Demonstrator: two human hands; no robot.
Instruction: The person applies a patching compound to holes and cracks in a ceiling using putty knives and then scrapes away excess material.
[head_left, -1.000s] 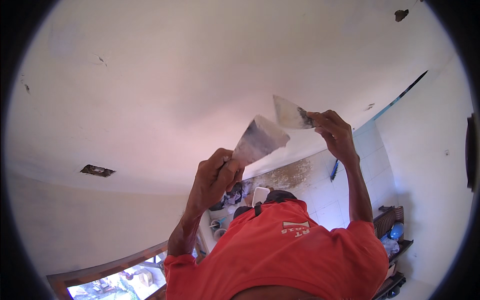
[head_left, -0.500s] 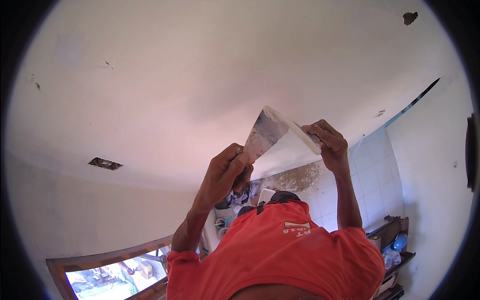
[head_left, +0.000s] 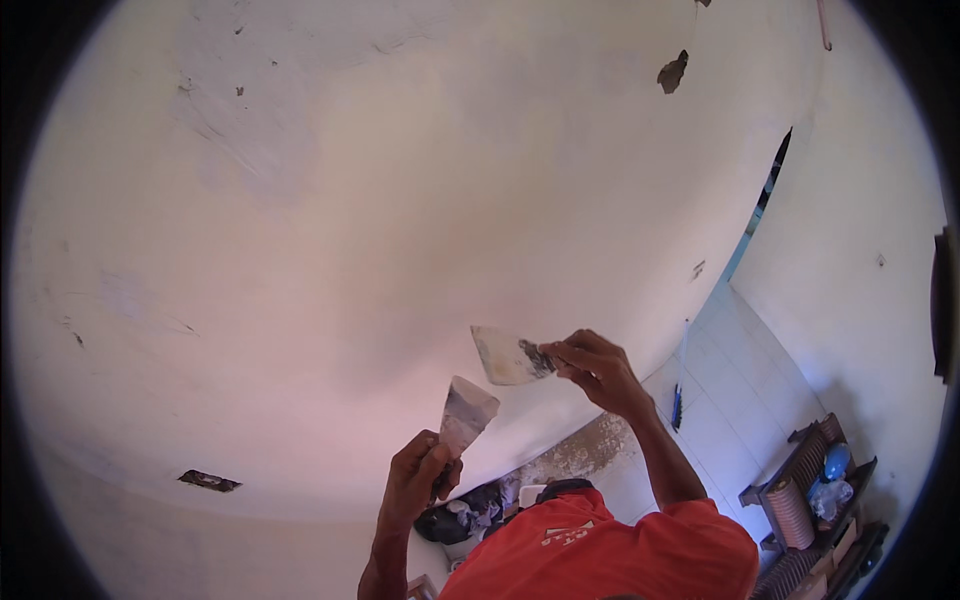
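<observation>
Both my hands are raised in front of a pale plastered wall (head_left: 330, 240). My left hand (head_left: 418, 470) is closed around a putty knife (head_left: 467, 412), whose flared metal blade points up and carries grey-white smears. In my right hand (head_left: 595, 365) is a second putty knife (head_left: 508, 357), held by its dark handle end, its wide blade turned to the left. That blade is coated with pale filler and dark marks. The two blades are close together but apart, the right one higher. Neither blade visibly touches the wall.
The wall has a ragged hole (head_left: 673, 73) high on the right and a rectangular box recess (head_left: 209, 481) at lower left. A wooden rack (head_left: 795, 500) with a blue ball-like object stands at lower right. Dark bundled cloth (head_left: 470, 515) lies low behind my left hand.
The two putty knives have come apart, the right blade turning to lie across to the left. Both hands appear lower in view, and more of the upper wall shows.
</observation>
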